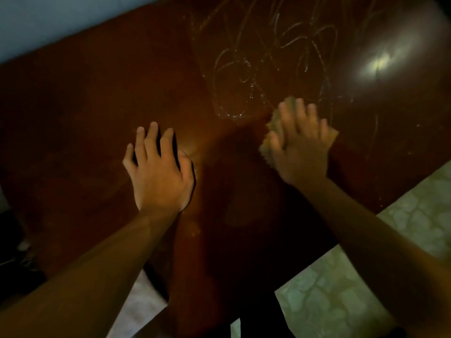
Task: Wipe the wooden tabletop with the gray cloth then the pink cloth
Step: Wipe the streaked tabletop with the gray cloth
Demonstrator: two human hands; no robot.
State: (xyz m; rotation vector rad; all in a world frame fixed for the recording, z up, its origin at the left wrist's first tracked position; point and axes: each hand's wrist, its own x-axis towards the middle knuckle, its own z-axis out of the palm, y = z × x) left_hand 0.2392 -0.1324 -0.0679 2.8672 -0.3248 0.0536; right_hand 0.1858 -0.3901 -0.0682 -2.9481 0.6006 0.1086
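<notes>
The right hand [301,145] lies flat on a cloth [268,152], with the fingers straight and a little spread, and presses it onto the tabletop [85,118]. The cloth shows past the thumb side and past the little finger; in this dim warm light its colour looks yellowish, so which cloth it is cannot be told. The hand is blurred.

The left hand [158,172] rests beside it, well apart, palm down on the bare wood, fingers straight and spread, holding nothing.

Just beyond the right hand's fingertips, pale scribbles [256,69] cover the dark red-brown wood. Further to the right of them a bright glare [378,62] shines on the surface. Below the right forearm, past the table's edge, a pale patterned floor [341,289] is seen. Beyond the left hand, past the far edge, stands a light wall [48,20].
</notes>
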